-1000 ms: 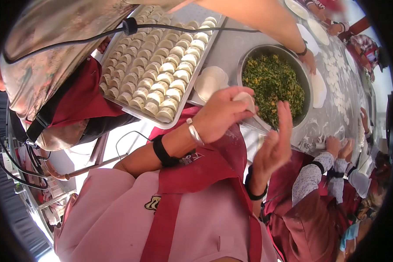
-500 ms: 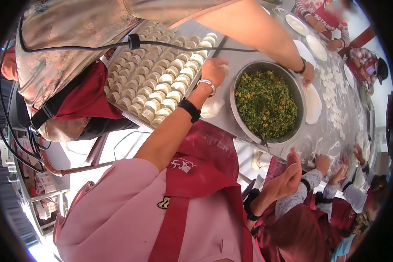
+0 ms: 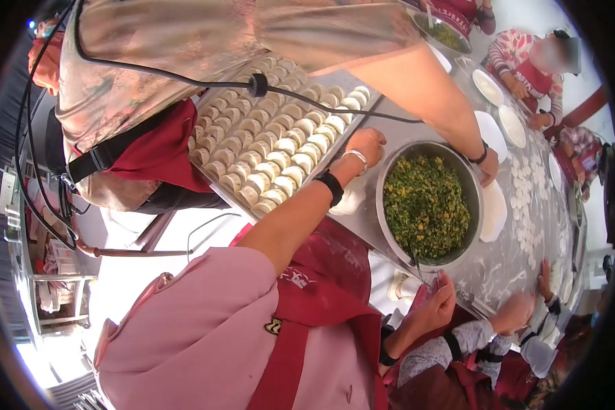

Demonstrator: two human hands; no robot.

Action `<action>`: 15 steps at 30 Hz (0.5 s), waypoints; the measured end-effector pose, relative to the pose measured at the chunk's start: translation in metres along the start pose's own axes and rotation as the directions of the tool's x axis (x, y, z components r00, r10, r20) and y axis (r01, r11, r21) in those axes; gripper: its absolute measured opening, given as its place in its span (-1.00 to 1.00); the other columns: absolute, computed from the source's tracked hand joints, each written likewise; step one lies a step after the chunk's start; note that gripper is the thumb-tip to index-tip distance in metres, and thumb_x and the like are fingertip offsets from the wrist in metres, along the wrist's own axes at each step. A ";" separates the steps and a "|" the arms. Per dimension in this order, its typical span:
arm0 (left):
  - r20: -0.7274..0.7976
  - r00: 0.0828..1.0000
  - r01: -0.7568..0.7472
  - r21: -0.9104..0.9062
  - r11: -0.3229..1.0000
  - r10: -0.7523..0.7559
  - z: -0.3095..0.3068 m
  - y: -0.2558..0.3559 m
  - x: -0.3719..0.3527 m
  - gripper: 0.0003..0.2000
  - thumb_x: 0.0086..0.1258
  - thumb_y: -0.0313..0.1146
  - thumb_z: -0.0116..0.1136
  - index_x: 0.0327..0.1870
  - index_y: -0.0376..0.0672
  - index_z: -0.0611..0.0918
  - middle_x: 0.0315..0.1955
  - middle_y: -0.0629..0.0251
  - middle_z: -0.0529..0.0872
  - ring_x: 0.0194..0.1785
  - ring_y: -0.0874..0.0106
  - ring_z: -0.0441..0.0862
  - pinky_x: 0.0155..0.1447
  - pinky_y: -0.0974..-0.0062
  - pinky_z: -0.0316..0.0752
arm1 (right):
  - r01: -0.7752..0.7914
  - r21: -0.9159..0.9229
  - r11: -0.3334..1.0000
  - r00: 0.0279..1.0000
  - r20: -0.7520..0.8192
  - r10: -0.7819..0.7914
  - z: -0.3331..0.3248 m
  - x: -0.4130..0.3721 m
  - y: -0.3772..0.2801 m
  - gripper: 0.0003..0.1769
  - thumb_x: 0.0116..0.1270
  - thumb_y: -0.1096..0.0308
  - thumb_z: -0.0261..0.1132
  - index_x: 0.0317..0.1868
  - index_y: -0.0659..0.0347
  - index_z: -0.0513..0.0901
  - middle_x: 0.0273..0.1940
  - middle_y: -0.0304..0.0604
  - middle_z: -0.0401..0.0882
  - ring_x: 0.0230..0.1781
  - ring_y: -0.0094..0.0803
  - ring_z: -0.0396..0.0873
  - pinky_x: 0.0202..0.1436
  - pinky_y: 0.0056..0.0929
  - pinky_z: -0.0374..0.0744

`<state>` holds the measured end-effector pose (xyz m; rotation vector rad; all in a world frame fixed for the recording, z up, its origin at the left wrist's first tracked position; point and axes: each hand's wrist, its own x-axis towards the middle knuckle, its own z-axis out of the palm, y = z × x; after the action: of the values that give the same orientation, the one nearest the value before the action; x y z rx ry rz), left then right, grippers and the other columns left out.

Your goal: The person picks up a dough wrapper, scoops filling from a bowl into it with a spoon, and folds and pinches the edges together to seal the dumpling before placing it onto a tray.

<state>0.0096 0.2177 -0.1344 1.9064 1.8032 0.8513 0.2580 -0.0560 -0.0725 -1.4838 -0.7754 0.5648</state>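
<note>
My left hand [image 3: 367,145], wearing a bracelet and black wristband, is closed beside the metal tray [image 3: 242,208] of dumplings [image 3: 280,160]. What it holds, if anything, is hidden. A pale, rounded, dough-like shape [image 3: 348,202] lies under that wrist, partly covered. To its right stands a steel bowl [image 3: 476,219] of chopped greens with yellow bits [image 3: 427,205]. Below the bowl, near the table edge, my right hand [image 3: 434,307] has its fingers curled together. A thin utensil handle [image 3: 417,261] sticks out of the bowl close to those fingertips; contact cannot be made out.
A co-worker's arm [image 3: 417,89] reaches across the top, their hand [image 3: 486,167] at the bowl's far rim. A black cable [image 3: 321,106] crosses above the tray. White plates [image 3: 493,205] and small dough pieces [image 3: 526,205] lie on the metal table. Other people's hands [image 3: 514,313] are at lower right.
The view has shifted, so the tray and bowl appear lower and further right. My right hand has drawn left relative to the bowl, its fingers more curled. My left hand stays beside the tray.
</note>
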 end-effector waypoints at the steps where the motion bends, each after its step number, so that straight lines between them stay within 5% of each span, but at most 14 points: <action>1: -0.021 0.998 0.055 -0.080 0.995 -0.057 -0.006 0.002 0.000 -0.75 0.16 -0.52 0.19 -0.17 -0.10 0.79 -0.18 -0.02 0.75 -0.10 0.05 0.69 0.08 0.26 0.58 | -0.007 0.000 1.000 1.000 -0.013 0.007 0.002 0.000 0.003 -0.57 0.63 0.20 0.01 0.04 0.47 0.60 0.05 -0.01 0.66 0.04 -0.33 0.62 0.20 -0.34 0.58; 6: -0.178 0.984 -0.046 -0.240 0.970 0.002 -0.049 0.012 0.006 -0.81 0.15 -0.53 0.20 -0.24 -0.19 0.79 -0.29 0.03 0.77 -0.22 0.13 0.72 -0.04 0.31 0.60 | -0.039 0.046 0.998 0.977 -0.207 0.048 0.011 0.011 0.006 -0.59 0.61 0.24 0.02 0.07 0.50 0.56 0.05 0.01 0.66 0.09 -0.26 0.63 0.25 -0.32 0.59; 7: 0.004 0.994 0.106 -0.356 0.928 -0.112 -0.063 0.011 0.014 -0.75 0.15 -0.49 0.26 -0.13 -0.23 0.75 -0.32 0.12 0.78 -0.26 0.23 0.72 -0.09 0.31 0.60 | -0.021 0.081 0.997 0.971 -0.237 0.039 0.009 0.016 0.016 -0.58 0.61 0.23 0.01 0.08 0.51 0.55 0.06 0.02 0.66 0.10 -0.26 0.63 0.24 -0.32 0.59; 10: -0.189 0.982 -0.110 -0.491 0.864 0.017 -0.099 0.000 0.020 -0.87 0.15 -0.46 0.22 -0.33 -0.15 0.78 -0.35 -0.04 0.75 -0.22 0.06 0.73 -0.12 0.21 0.59 | 0.002 0.046 0.999 0.965 -0.262 0.010 0.000 0.028 0.036 -0.56 0.61 0.20 0.01 0.11 0.49 0.54 0.10 0.03 0.65 0.12 -0.26 0.62 0.20 -0.32 0.59; 13: -0.258 0.917 -0.292 0.085 0.953 0.304 -0.118 -0.060 0.059 -0.78 0.19 -0.39 0.27 -0.14 -0.15 0.75 -0.23 0.01 0.76 -0.12 0.08 0.71 -0.06 0.22 0.57 | 0.000 -0.018 1.000 0.972 -0.237 -0.004 -0.007 0.044 0.066 -0.57 0.60 0.20 0.04 0.08 0.47 0.58 0.06 0.01 0.67 0.05 -0.30 0.64 0.14 -0.36 0.60; 15: -0.215 0.936 -0.289 -0.013 0.957 0.280 -0.146 -0.075 0.055 -0.72 0.23 -0.35 0.28 -0.03 -0.16 0.71 -0.16 0.05 0.76 -0.08 0.10 0.69 -0.02 0.24 0.55 | -0.041 -0.073 0.997 0.980 -0.196 0.026 -0.009 0.053 0.081 -0.59 0.60 0.22 0.05 0.06 0.46 0.60 0.02 -0.01 0.68 -0.02 -0.35 0.66 0.10 -0.39 0.60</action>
<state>-0.1429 0.2605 -0.0650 2.1518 1.6250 1.2241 0.3089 -0.0192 -0.1464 -1.5986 -0.6256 0.4112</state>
